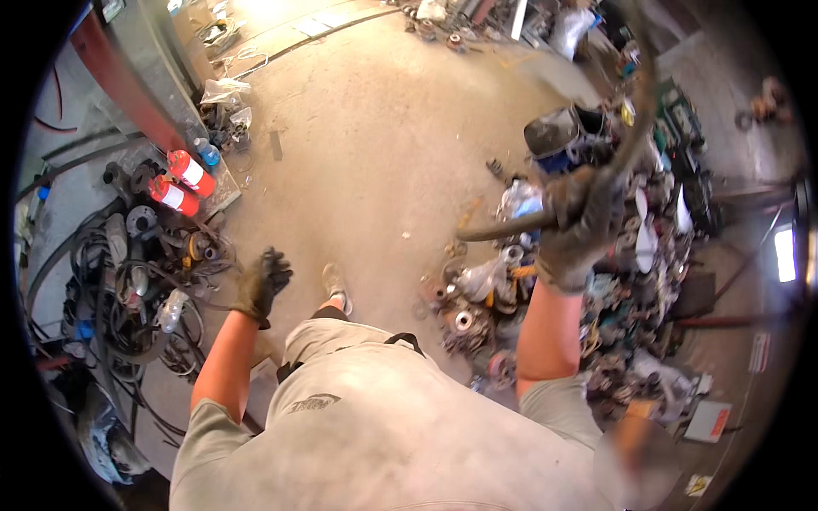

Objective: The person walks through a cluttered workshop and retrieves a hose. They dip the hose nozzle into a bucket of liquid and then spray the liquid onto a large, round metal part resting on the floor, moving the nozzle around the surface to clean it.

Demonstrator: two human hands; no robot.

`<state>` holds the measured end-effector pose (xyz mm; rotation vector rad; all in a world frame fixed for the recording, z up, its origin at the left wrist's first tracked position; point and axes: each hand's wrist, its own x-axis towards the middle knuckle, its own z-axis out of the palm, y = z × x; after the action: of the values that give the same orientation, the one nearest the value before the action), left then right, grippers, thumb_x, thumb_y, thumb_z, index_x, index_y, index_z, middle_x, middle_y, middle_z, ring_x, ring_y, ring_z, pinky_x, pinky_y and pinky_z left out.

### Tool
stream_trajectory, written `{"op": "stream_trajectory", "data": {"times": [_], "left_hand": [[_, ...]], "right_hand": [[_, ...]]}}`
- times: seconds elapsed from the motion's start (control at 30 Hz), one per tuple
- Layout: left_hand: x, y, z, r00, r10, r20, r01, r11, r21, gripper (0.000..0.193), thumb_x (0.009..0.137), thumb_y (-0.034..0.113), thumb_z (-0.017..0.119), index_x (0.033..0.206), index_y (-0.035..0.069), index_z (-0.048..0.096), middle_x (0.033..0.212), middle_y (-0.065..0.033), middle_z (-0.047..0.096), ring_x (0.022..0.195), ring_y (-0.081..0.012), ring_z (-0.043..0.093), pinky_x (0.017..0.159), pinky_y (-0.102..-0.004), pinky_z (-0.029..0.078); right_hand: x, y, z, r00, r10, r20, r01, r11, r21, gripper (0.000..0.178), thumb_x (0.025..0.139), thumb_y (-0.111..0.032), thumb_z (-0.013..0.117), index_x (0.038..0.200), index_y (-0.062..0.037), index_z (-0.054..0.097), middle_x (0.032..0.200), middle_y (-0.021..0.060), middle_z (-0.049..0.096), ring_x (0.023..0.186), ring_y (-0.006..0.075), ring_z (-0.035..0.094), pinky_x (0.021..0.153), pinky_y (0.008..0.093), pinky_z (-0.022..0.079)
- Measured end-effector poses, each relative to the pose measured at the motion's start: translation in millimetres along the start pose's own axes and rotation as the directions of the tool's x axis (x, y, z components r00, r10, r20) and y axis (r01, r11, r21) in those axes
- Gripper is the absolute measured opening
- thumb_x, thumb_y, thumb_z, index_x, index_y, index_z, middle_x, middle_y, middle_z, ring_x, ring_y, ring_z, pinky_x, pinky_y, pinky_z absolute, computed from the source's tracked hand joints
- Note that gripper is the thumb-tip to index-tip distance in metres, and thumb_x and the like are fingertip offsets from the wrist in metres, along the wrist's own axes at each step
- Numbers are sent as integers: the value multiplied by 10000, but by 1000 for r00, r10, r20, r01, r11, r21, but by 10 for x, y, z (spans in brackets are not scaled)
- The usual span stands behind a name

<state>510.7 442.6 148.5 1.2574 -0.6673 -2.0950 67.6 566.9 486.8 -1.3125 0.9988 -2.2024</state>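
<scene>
A thick dark hose (507, 227) is gripped in my gloved right hand (584, 217), raised out to the right. One end sticks out toward the middle of the view; from the other side of my fist the hose bends up and leaves at the top edge. My left hand (264, 285), in a dark work glove, hangs low on the left with its fingers apart and nothing in it. It is nearest to a heap of black hoses and cables (102, 272), without visibly touching it.
Two red fire extinguishers (192, 172) and a blue bottle (206, 152) stand at the left. Along the right lies a large pile of metal parts (477, 328) and scrap, with a black bin (554, 134) behind. A concrete floor (366, 128) runs between the heaps.
</scene>
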Motion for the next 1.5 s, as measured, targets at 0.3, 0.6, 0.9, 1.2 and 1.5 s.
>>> {"op": "stream_trajectory", "data": {"times": [0.3,0.6,0.9,1.2,1.5], "left_hand": [[2163,1076,2272,759,-302,577,580,718,-386,1306,884,976,360,1514,-166,423,1555,-331,492,1456,-441,502,1225,-558,419],[5313,3015,1415,989,-93,117,150,620,-770,649,1078,605,530,1247,-13,631,673,18,520,594,-141,541,603,-276,530],[6966,5000,1217,916,47,-398,-380,416,-826,254,1077,272,620,877,132,548,630,53,439,508,-80,462,493,-220,475],[9311,6721,708,845,-89,-527,-446,426,-787,375,1105,461,565,1156,93,619,625,66,383,477,-71,352,466,-241,386],[11102,9617,1185,831,140,-538,-442,754,-487,470,1118,546,519,1230,101,622,603,76,240,461,-91,242,466,-291,268]], "right_hand": [[1402,1750,494,993,98,-67,-75,957,279,345,1156,-365,514,1360,-105,615,651,-69,315,468,51,262,405,232,255],[3784,4340,-966,684,701,-203,-425,609,670,411,1118,-436,561,1291,-74,647,706,-66,351,552,55,334,553,254,342],[7191,6213,367,923,357,144,-385,859,339,471,1156,-396,496,1360,16,602,616,-52,401,443,69,329,449,280,365],[8955,9703,485,947,276,-167,-316,695,-646,360,1107,-347,544,1148,-4,645,713,48,564,632,165,561,596,364,477],[9764,11888,339,608,691,-391,-786,594,-172,382,1098,-420,598,1252,-73,638,651,-25,521,475,94,386,469,297,398]]}}
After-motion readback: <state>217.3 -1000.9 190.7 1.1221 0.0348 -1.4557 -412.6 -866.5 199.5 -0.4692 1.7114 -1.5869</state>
